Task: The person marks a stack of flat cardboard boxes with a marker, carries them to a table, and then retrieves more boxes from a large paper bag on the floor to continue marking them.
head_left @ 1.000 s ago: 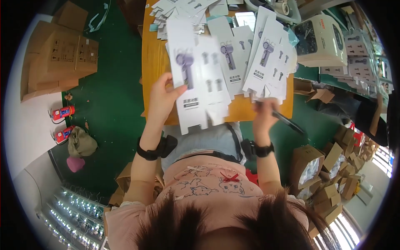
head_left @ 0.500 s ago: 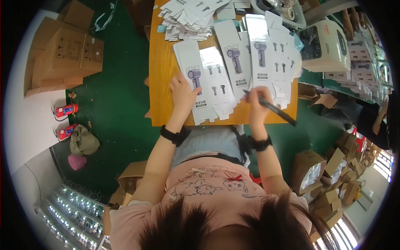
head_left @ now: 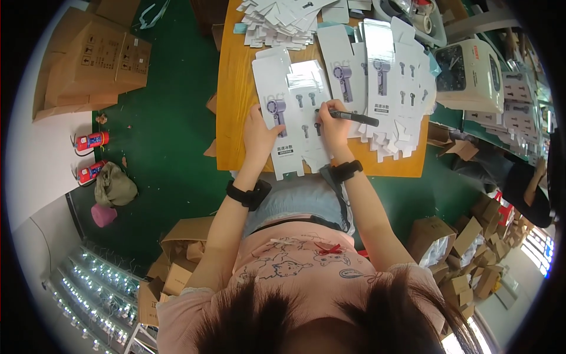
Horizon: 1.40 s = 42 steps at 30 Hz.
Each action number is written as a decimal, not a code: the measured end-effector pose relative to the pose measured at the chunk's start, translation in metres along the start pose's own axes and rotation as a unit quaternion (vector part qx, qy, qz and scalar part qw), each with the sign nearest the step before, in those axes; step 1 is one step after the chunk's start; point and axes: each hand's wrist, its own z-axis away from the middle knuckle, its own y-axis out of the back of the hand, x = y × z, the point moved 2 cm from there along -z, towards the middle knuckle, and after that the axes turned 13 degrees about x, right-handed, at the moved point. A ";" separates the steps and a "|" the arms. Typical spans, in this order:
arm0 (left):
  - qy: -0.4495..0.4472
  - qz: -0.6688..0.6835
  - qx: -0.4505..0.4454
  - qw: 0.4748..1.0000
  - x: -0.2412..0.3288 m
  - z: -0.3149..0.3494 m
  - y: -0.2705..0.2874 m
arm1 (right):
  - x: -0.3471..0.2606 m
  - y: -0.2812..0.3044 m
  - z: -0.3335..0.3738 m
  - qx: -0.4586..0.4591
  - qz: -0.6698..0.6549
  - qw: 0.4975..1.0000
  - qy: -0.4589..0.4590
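A flattened white carton [head_left: 289, 112] printed with a purple handheld fan lies in front of me at the table's near edge. My left hand [head_left: 261, 134] holds its left side, thumb over the printed face and fingers at the edge. In my right hand [head_left: 335, 127] is a black marker pen [head_left: 359, 118], its tip at the carton's right part, where small fan pictures are printed. Whether the tip touches the card is too small to tell. To the right, more flat cartons [head_left: 379, 88] of the same kind lie overlapping in a fanned stack.
The wooden table [head_left: 233, 121] also bears a heap of flat cartons [head_left: 280, 26] at its far left. A cream machine with a dial [head_left: 471, 74] and a grey bin [head_left: 433, 29] with tape rolls stand far right. Brown boxes [head_left: 436, 236] and fire extinguishers [head_left: 91, 141] are on the floor around.
My right hand has moved left and a little away from me, bringing the pen from beyond the carton onto its right part. The left hand keeps its place at the carton's left side.
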 end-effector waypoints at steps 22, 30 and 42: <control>-0.001 -0.016 0.006 1.000 -0.003 -0.001 -0.003 | -0.005 0.042 0.038 -0.099 0.076 0.989 0.081; -0.025 -0.029 0.031 0.999 -0.001 -0.001 -0.003 | -0.002 0.044 0.048 -0.196 0.163 0.958 0.134; 0.153 0.413 -0.128 0.889 0.033 -0.008 0.043 | -0.048 0.125 0.030 0.038 0.029 0.992 0.118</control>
